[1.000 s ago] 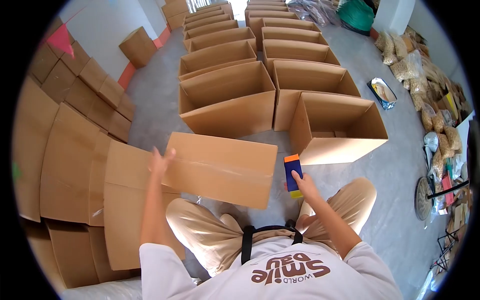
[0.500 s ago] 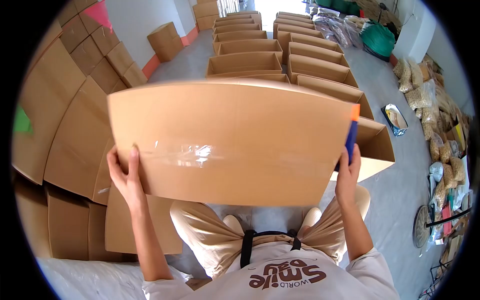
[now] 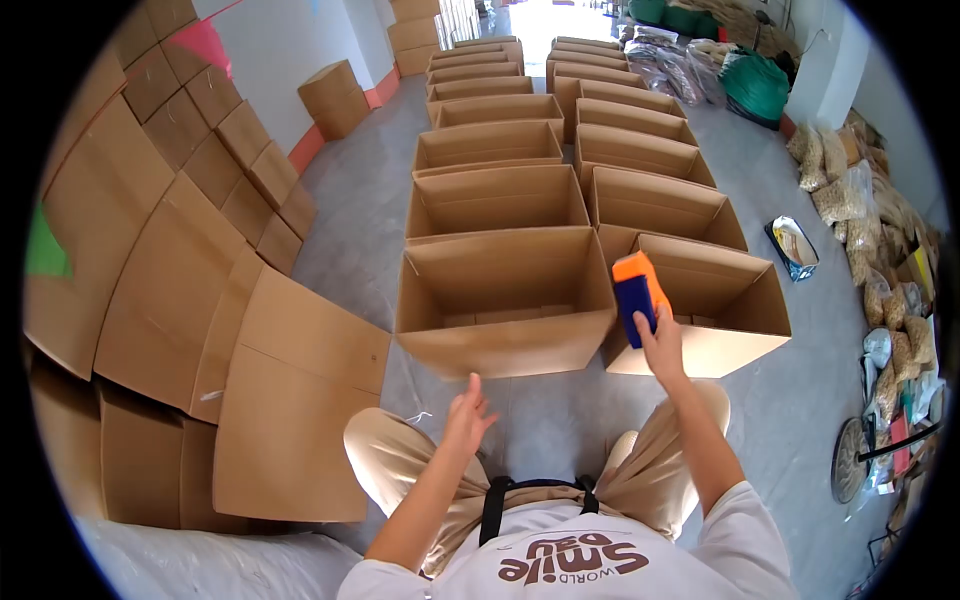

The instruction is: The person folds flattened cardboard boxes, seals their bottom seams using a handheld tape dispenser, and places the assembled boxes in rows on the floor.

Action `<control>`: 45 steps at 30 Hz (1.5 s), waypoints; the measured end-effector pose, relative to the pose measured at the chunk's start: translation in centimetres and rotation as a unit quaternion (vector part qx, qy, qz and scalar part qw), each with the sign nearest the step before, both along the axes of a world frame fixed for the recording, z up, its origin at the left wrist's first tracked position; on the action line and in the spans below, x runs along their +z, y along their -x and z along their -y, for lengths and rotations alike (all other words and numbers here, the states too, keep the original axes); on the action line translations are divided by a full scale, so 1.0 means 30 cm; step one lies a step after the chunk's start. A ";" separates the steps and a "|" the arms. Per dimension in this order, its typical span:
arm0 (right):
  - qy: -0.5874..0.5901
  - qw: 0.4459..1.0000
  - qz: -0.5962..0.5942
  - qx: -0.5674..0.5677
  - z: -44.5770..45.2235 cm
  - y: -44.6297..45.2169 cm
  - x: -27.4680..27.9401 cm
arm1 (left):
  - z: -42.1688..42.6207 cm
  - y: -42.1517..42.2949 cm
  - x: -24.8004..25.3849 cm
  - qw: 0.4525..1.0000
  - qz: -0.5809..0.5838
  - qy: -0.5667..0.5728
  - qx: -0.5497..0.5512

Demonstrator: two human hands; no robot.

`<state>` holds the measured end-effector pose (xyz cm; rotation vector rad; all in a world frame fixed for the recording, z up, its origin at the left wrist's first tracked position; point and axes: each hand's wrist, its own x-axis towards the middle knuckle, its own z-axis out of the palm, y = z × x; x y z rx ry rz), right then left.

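My right hand [image 3: 662,348] is closed around a blue and orange tape dispenser [image 3: 634,300], held above the nearest box of the right row [image 3: 700,352]. My left hand [image 3: 466,417] is empty, with fingers apart, just short of the front wall of the nearest box in the left row [image 3: 500,348]. Both cardboard boxes stand upright on the floor with their tops open. The inside floor flaps of the left one show in part.
Two rows of open boxes [image 3: 485,145] run away from me. Flattened cardboard [image 3: 290,430] leans at my left, by stacked cartons [image 3: 210,170]. Along the right lie filled clear bags [image 3: 840,190], a small blue tray [image 3: 790,248] and a round-based stand [image 3: 850,460].
The box I held up with both hands now stands on the floor at the near end of the left row. My left hand has let go; my right hand still holds the tape dispenser.
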<state>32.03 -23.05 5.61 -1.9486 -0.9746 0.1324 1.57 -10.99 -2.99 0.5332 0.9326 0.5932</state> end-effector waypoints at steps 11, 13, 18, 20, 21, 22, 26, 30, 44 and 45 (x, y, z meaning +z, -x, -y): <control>-0.040 0.999 -0.011 -0.020 0.022 0.036 0.056 | -0.277 -0.417 0.034 0.988 0.039 0.116 0.099; -0.031 0.999 -0.022 -0.034 0.027 0.035 0.075 | -0.403 -0.429 -0.004 0.983 0.015 0.129 0.128; -0.072 0.992 -0.078 -0.069 0.040 0.020 0.072 | -0.806 -0.338 -0.117 0.985 0.055 0.111 0.118; -0.053 0.986 -0.139 -0.081 0.038 0.012 0.080 | -0.891 -0.392 -0.043 0.977 -0.025 0.166 0.130; -0.079 0.978 -0.172 -0.082 0.034 0.006 0.071 | -0.927 -0.420 -0.029 0.978 -0.031 0.159 0.128; -0.106 0.970 -0.203 -0.083 0.031 0.001 0.065 | -0.960 -0.449 -0.021 0.980 -0.035 0.152 0.127; -0.095 0.966 -0.231 -0.064 0.001 0.010 0.072 | -1.062 -0.577 0.019 0.992 0.042 0.058 0.105; -0.076 0.972 -0.218 -0.052 -0.018 0.021 0.082 | -1.087 -0.547 -0.048 0.989 0.139 0.003 0.049; -0.046 0.982 -0.183 -0.015 -0.047 0.030 0.041 | -0.738 0.760 0.124 0.437 -0.804 -0.394 0.090; -0.052 0.981 -0.188 -0.011 -0.052 0.035 0.042 | -0.696 0.854 0.195 0.394 -0.838 -0.363 0.108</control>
